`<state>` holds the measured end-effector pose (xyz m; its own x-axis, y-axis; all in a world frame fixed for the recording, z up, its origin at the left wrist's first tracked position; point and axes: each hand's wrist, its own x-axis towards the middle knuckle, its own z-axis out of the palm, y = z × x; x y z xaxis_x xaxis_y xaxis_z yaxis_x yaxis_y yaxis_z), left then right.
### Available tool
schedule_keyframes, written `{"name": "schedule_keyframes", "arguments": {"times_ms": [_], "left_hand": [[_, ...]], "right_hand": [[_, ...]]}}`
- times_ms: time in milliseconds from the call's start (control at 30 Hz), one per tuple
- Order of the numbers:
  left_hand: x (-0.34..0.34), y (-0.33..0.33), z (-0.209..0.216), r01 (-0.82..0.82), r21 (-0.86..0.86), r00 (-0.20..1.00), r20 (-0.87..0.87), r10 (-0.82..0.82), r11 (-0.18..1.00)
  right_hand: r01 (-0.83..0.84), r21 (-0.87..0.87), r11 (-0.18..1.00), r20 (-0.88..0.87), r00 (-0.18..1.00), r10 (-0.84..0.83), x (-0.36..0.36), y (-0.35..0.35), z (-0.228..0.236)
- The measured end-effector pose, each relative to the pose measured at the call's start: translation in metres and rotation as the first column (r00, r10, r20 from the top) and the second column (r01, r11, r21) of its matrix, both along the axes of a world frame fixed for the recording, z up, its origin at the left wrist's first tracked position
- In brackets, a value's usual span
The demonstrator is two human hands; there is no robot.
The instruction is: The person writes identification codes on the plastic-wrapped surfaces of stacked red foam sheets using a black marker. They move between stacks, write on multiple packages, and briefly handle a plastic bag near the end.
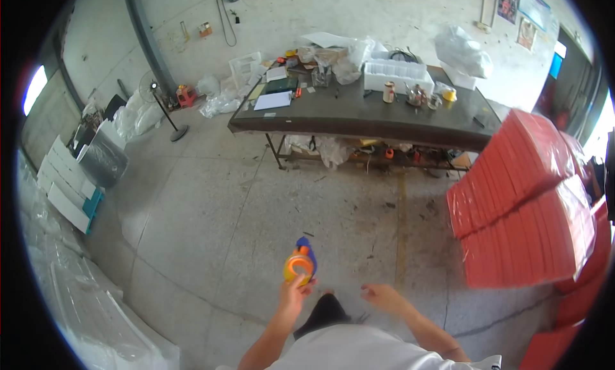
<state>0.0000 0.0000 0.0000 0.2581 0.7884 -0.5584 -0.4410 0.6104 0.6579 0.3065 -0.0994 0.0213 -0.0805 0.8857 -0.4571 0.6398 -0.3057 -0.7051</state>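
Observation:
My left hand is closed on a packing-tape dispenser coloured blue, orange and yellow, held out in front of my body. A round orange hub with a pale ring shows on its upper side, and the fingers wrap its near end. To the right, my right hand hangs apart from it with nothing in it, its fingers loosely extended and slightly blurred. Bare concrete floor lies beneath both hands.
Ahead stands a dark-topped workbench with a white foam box, papers and a can. Wrapped red foam sheets are stacked at right. At left are a standing fan, a grey bin and plastic-wrapped stacks.

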Motion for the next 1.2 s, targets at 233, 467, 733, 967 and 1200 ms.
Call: {"name": "schedule_keyframes", "arguments": {"times_ms": [233,467,733,967,1200], "left_hand": [[0.016,0.226,-0.038,-0.224,-0.088,0.974,-0.002,0.225,0.971],[0.086,0.424,-0.019,-0.112,-0.069,0.993,0.015,0.113,0.991],[0.200,0.644,-0.049,-0.082,-0.044,0.996,0.036,0.084,0.996],[0.279,0.814,-0.070,-0.077,-0.119,0.979,0.178,0.098,0.990],[0.330,1.009,-0.076,-0.053,-0.059,0.991,0.121,0.059,0.997]], "right_hand": [[-0.113,0.130,0.985,0.324,0.944,0.066,0.059,0.272,-0.030],[-0.182,0.121,0.976,0.050,0.983,0.177,0.082,0.430,-0.019],[-0.295,-0.049,0.954,0.193,0.934,0.299,0.188,0.622,-0.058],[-0.156,0.023,0.987,0.339,0.930,0.140,0.304,0.808,-0.062],[0.042,0.083,0.996,0.266,0.962,-0.062,0.350,0.953,-0.050]]}}
